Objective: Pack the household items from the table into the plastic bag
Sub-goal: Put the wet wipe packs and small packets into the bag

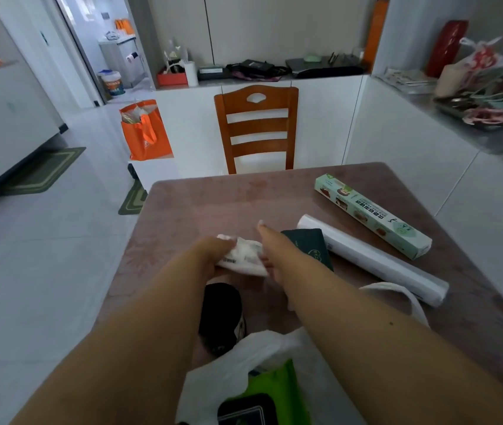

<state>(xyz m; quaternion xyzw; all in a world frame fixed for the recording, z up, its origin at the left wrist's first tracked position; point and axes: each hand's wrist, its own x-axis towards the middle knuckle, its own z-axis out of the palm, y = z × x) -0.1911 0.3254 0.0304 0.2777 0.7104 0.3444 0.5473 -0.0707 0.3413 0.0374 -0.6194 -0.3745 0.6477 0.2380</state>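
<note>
A soft white packet [245, 258] lies mid-table, and both hands are on it. My left hand [213, 250] grips its left end. My right hand [270, 243] touches its right side with the index finger stretched out. The white plastic bag [228, 372] lies open at the near edge, with a green pack [277, 391] and a black item [248, 409] in its mouth. A black roll [221, 314] lies between my forearms. To the right lie a dark green packet [308, 243], a white roll [372, 259] and a long green box [372, 216].
The brown table [213, 204] has a wooden chair [257, 127] at its far side. An orange bag [146, 133] stands on a white stool at the left. White cabinets run along the back and right, with a cluttered counter [458, 118] at the right.
</note>
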